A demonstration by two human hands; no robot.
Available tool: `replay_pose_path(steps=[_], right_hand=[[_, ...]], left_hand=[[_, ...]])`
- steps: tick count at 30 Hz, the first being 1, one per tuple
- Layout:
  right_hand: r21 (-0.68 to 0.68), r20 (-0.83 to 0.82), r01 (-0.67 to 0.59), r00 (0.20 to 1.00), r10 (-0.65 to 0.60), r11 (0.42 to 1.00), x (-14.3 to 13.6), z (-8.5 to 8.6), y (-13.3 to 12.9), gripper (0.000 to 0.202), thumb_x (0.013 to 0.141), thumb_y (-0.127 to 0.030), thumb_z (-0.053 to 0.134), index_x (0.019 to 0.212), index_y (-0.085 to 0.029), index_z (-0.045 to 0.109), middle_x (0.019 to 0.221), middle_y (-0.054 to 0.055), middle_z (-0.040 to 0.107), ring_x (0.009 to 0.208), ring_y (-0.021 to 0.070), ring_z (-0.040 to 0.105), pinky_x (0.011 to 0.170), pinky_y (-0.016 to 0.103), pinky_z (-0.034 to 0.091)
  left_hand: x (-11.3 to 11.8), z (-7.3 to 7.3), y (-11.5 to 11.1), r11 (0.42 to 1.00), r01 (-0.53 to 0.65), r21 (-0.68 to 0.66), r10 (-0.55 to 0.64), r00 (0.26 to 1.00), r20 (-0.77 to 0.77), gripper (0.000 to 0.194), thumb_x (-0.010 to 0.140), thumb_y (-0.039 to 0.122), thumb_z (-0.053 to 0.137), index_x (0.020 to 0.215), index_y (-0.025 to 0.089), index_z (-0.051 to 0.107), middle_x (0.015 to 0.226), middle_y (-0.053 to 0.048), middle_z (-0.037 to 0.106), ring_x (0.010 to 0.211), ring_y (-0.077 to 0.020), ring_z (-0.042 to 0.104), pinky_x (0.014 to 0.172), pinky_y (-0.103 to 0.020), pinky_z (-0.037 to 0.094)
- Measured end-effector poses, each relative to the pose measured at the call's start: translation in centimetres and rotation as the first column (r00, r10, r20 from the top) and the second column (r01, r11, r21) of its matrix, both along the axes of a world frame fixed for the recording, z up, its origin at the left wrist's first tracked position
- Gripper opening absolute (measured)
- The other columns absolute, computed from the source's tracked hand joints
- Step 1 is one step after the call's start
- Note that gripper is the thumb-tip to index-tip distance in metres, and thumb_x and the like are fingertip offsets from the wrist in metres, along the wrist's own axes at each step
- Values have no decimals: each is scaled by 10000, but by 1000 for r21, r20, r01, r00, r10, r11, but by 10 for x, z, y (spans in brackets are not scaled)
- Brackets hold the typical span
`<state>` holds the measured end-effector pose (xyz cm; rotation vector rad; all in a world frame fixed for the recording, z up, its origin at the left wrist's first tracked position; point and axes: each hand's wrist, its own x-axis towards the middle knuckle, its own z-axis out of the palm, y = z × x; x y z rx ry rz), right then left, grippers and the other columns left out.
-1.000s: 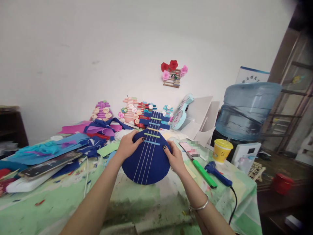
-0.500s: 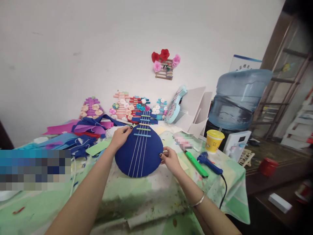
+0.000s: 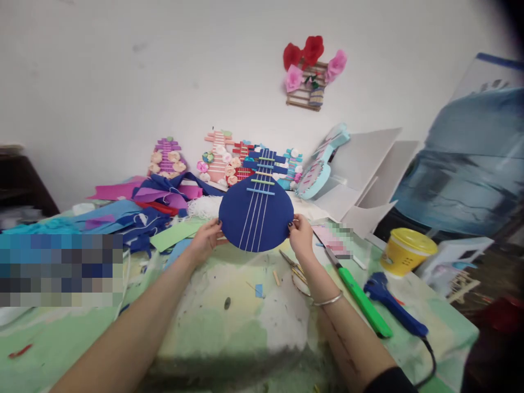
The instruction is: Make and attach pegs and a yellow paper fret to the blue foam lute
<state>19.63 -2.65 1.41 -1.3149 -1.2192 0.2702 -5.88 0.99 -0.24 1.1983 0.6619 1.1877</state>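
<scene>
A dark blue lute-shaped craft piece (image 3: 241, 213) is held up over the table, tilted, with white strings down its front and blue, green and yellow sticks across its neck. My left hand (image 3: 207, 237) pinches its lower left edge. On the opposite edge, my right hand (image 3: 299, 233) grips it between thumb and fingers. Scissors (image 3: 295, 264) lie partly behind my right wrist. A scrap of blue paper (image 3: 258, 290) and a small wooden stick (image 3: 276, 278) rest below the piece.
Felt sheets (image 3: 110, 215) are heaped at the left. Finished lutes (image 3: 219, 158) lean on the wall. A green-handled knife (image 3: 360, 303), a blue glue gun (image 3: 395, 305) with a cord and a yellow tub (image 3: 409, 251) are at the right.
The view has shifted. Both hands have lifted the blue piece away from the table, uncovering the scissors and scraps. My left hand has slid from its upper left edge to lower down.
</scene>
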Motion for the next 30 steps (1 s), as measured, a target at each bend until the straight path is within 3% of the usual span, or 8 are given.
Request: replay_pose_path(steps=[5,8,10,13,16,23,30], right_hand=[[-18,22,-22,999,23,1000,-4,-19,5,306,766,-273,423,1012,-181,578,755,44,640,666,186,564,605,305,443],[-7,77,33,997,-32,999,-1,-16,-1,407,817,-303,407,1198,-188,494,935,91,618,780,202,572,682,352,459],[82,203,127,969,-141,989,-1,-8,-5,454,822,-331,444,1262,-222,450,1132,124,523,977,239,519,789,409,435],[194,399,217,873,-279,957,-5,2,-7,359,812,-340,502,1158,-266,564,1230,111,417,1149,286,381,922,496,325],[208,482,201,830,-279,957,-11,5,-8,265,809,-316,526,1048,-273,632,1212,100,425,1148,298,365,931,520,288],[183,410,204,873,-264,962,-22,2,-14,169,810,-282,526,923,-254,649,1205,93,435,1151,293,328,924,498,267],[168,325,231,905,-275,958,-26,4,-14,140,814,-216,484,728,-197,593,1173,94,454,1126,283,335,884,473,276]], left_hand=[[18,-6,-12,993,-61,-103,57,997,-46,470,650,358,694,1047,141,570,994,-112,668,803,-227,642,689,-364,527],[24,-5,-17,984,-90,-155,87,996,-26,450,663,362,687,1043,142,586,1010,-109,669,845,-239,639,710,-365,527],[26,-4,-19,979,-81,-185,80,997,-14,454,676,350,681,1071,151,583,1031,-103,666,874,-238,635,745,-364,521],[26,-3,-20,972,-52,-231,48,999,-24,460,673,335,686,1081,146,590,1033,-107,667,889,-243,635,785,-371,509],[23,-5,-18,967,-15,-254,8,1000,-28,473,675,313,688,1106,150,585,1018,-110,673,882,-251,638,799,-391,503],[20,-13,-17,979,60,-195,-79,993,-93,350,679,259,688,1004,137,642,966,-108,689,855,-242,644,845,-398,480],[23,-11,-21,985,36,-167,-54,993,-101,381,669,260,697,1020,121,639,972,-118,688,844,-240,647,822,-365,483]])
